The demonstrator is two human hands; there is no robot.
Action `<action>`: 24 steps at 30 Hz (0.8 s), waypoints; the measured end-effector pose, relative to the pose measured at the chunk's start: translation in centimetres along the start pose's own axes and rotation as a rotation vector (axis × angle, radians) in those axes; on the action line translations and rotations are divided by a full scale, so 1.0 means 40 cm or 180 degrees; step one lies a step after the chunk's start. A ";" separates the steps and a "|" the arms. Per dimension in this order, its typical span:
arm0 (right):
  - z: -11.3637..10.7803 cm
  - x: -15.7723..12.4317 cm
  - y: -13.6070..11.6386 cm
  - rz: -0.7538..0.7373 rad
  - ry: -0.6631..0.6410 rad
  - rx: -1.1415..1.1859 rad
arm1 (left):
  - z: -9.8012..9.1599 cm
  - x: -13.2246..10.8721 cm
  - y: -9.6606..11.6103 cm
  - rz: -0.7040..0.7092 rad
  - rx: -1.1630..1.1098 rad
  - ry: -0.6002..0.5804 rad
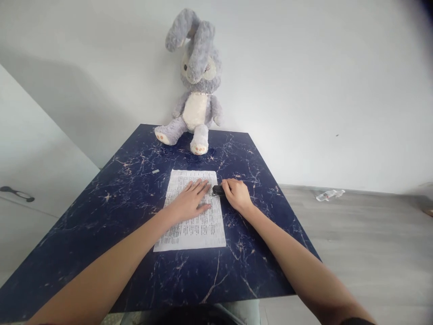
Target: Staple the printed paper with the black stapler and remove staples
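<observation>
On the blue surface, the left hand lies on printed paper, grip apart; the right hand's grip clamps a black stapler at the paper's right edge.

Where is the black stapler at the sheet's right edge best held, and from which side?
Probably by its rear half, coming from the right, as the right grip has it. The black stapler lies low on its long axis, its front end pointing left across the edge of the printed sheet, so a rear hold leaves that end free. The covered rear's shape is hidden.
</observation>
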State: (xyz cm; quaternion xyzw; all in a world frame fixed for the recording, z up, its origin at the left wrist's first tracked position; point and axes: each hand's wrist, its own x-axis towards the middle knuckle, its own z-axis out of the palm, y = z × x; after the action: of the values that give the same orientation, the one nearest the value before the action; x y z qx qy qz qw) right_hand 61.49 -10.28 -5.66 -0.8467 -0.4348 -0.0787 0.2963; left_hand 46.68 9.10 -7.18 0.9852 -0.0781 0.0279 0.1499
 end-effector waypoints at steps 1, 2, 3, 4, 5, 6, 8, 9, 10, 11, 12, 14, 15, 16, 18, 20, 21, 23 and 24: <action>0.001 0.000 0.000 0.0019 -0.0006 -0.0018 | 0.000 0.000 0.000 0.0022 0.0010 -0.0010; 0.001 0.000 0.000 0.0039 -0.0002 -0.0039 | 0.001 0.000 -0.001 0.0039 0.0019 -0.0026; 0.000 0.001 -0.001 0.0053 0.0002 -0.0062 | 0.002 0.000 -0.001 0.0050 0.0029 -0.0043; -0.001 0.001 -0.001 0.0060 0.0000 -0.0081 | 0.002 0.000 -0.002 0.0054 0.0039 -0.0052; -0.001 0.001 -0.001 0.0066 -0.0003 -0.0096 | 0.003 0.001 -0.002 0.0059 0.0049 -0.0052; -0.002 0.002 -0.002 0.0072 -0.0006 -0.0100 | 0.003 0.001 -0.002 0.0061 0.0056 -0.0048; -0.002 0.002 -0.002 0.0079 -0.0021 -0.0089 | 0.001 0.003 0.001 0.0055 0.0067 -0.0051; -0.002 0.002 -0.001 0.0087 -0.0031 -0.0084 | -0.002 0.004 0.003 0.0040 0.0068 -0.0067; -0.001 0.002 -0.001 0.0099 -0.0038 -0.0085 | -0.004 0.004 0.005 0.0019 0.0069 -0.0097; -0.001 0.001 -0.002 0.0106 -0.0042 -0.0093 | -0.007 0.004 0.008 -0.0004 0.0069 -0.0130; -0.001 0.001 -0.002 0.0100 -0.0050 -0.0103 | -0.010 0.005 0.010 -0.0024 0.0069 -0.0157; -0.002 -0.001 -0.005 0.0040 -0.0073 -0.0121 | -0.013 0.005 0.014 -0.0038 0.0066 -0.0177; -0.003 -0.002 -0.008 -0.0020 -0.0086 -0.0134 | -0.013 0.005 0.014 -0.0032 0.0060 -0.0168; -0.006 -0.003 -0.012 -0.0107 -0.0094 -0.0156 | -0.012 0.006 0.013 -0.0023 0.0052 -0.0151; -0.011 -0.004 -0.021 -0.0341 -0.0071 -0.0226 | -0.007 0.007 0.010 -0.0010 0.0030 -0.0112; -0.015 -0.006 -0.031 -0.0581 -0.0016 -0.0314 | 0.000 0.008 0.004 -0.0001 -0.0010 -0.0067; -0.016 -0.006 -0.036 -0.0673 -0.0010 -0.0348 | 0.005 0.008 0.000 0.0009 -0.0038 -0.0044; -0.015 -0.007 -0.044 -0.0763 -0.0068 -0.0409 | 0.012 0.008 -0.006 0.0043 -0.0098 0.0017; -0.013 -0.008 -0.047 -0.0779 -0.0111 -0.0452 | 0.015 0.008 -0.008 0.0055 -0.0121 0.0048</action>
State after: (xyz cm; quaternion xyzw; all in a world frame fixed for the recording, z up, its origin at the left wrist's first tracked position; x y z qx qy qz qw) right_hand 59.89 -9.95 -4.54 -0.8074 -0.5333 -0.1301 0.2162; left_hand 47.07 9.17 -7.82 0.9812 -0.0861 0.0352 0.1690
